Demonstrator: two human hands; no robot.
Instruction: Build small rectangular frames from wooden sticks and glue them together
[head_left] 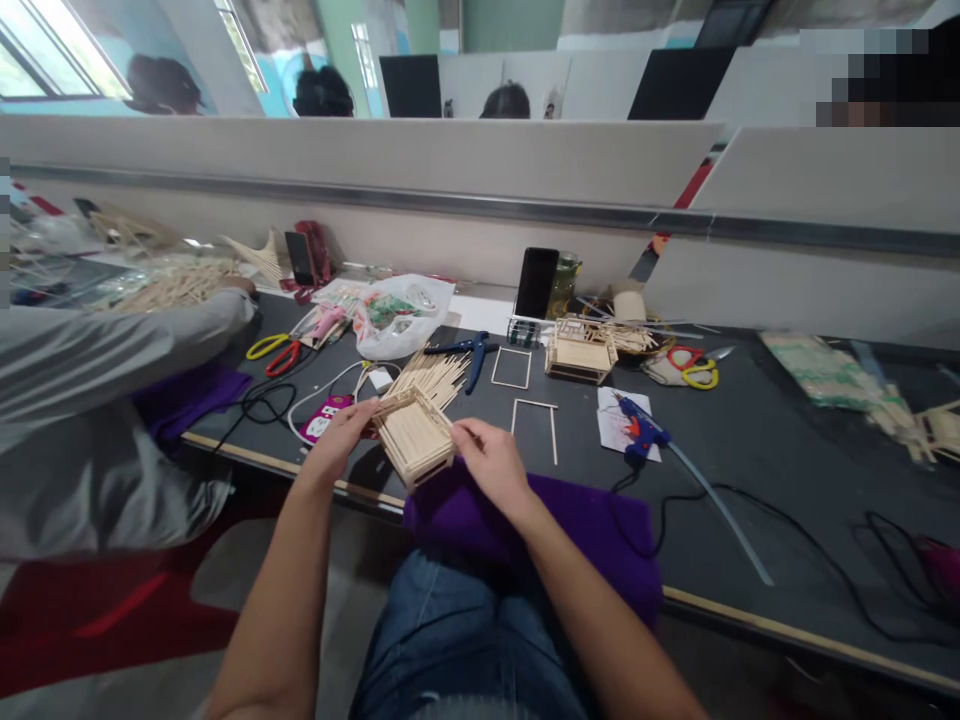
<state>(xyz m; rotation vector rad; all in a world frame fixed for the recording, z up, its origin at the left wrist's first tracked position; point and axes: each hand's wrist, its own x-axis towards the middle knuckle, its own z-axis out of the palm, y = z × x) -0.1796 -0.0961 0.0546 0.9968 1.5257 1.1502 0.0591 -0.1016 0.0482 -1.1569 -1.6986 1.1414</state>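
Head view. Left hand (349,435): fingers clamped on the left side of a shallow, pale, rectangular box built of thin wooden sticks (416,435). Right hand (491,460): thumb and fingers pinched on the box's right-hand corner. Box position: held up between the two hands over the front edge of the dark grey table (787,470), tilted, hollow side facing up.

Just right of the box, a purple cloth (577,510) drapes over the table edge. Directly behind the box: a fanned heap of loose, pale wooden sticks (439,375). Beside the heap: a dark-blue tool with long arms (477,360), type unclear. Further right, a closed rectangular stick frame (529,370); nearer the person, a three-sided stick frame (555,435), its near side missing. Behind these stands a second, raised-backed stick structure (581,358).

Right of the frames: a blue glue gun with an orange-red trigger (641,425), lying on white paper (611,402); a long translucent glue stick (720,515) extends from its rear. Left of the box: a magenta power strip with white sockets (322,420).
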